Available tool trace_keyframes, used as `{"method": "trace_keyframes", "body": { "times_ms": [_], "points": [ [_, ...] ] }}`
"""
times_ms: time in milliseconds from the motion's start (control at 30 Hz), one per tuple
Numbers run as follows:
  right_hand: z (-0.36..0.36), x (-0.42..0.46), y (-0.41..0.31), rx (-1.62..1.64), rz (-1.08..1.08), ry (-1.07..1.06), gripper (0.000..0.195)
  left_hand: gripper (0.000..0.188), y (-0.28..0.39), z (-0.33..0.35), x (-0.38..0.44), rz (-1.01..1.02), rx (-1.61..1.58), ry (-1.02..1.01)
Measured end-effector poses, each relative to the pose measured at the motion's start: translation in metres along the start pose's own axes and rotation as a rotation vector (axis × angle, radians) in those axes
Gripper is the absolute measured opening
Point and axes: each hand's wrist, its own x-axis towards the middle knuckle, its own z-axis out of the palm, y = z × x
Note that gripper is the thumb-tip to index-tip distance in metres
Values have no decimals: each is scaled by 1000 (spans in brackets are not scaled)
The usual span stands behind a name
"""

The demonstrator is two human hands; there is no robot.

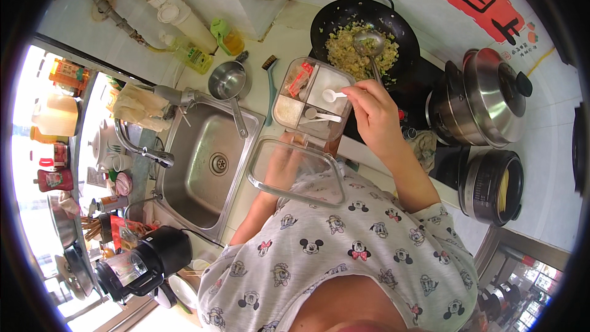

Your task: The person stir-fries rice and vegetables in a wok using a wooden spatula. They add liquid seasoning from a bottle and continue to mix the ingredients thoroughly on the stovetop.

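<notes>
My right hand [374, 109] pinches the handle of a small white measuring spoon [330, 96]. The spoon's bowl is over white granules [324, 82] in one compartment of a clear seasoning box [318, 135]. My left hand [282, 159], partly seen through the box's raised clear lid [342, 189], holds the box from its near side; its fingertips are hidden. Other compartments contain yellowish granules [288, 111], a red-printed packet [302, 78] and a second white spoon [325, 115]. Beyond the box, a black wok [321, 20] contains fried rice [340, 50] and a metal ladle [368, 41].
Left of me is a steel sink [193, 184] with a faucet [152, 152]. A small saucepan [226, 80] and a brush [271, 87] lie near its far edge. On the right stand a lidded steel pot [488, 101] and a black cooker [479, 189]. A blender [161, 249] stands at lower left.
</notes>
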Motion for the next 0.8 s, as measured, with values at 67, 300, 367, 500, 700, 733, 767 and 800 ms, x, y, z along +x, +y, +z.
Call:
{"method": "trace_keyframes", "body": {
  "times_ms": [67, 300, 367, 500, 700, 733, 767, 800],
  "points": [
    [-2, 2, 0, 10, 28, 27, 17, 19, -2, 0, 1, 1, -25, 7],
    [-1, 9, 6, 123, 128, 87, 10, 17, -8, 0, 6, -26, -74, 16],
    [3, 9, 11, 167, 169, 154, 9, 16, -9, -1, 7, -34, -65, 23],
    [-4, 25, 25, 147, 195, 257, 9, 17, -12, -4, 11, -2, -20, 32],
    [-24, 69, 84, -156, -109, 361, 14, 16, -6, -7, 12, -45, -15, 80],
    [-29, 73, 87, -186, -165, 333, 16, 15, -3, -6, 12, -43, -38, 105],
    [-31, 75, 92, -217, -184, 298, 17, 15, 0, -4, 13, -42, -61, 131],
    [-30, 74, 97, -243, -203, 259, 18, 15, 2, -4, 13, -26, -33, 136]
  ]
}}
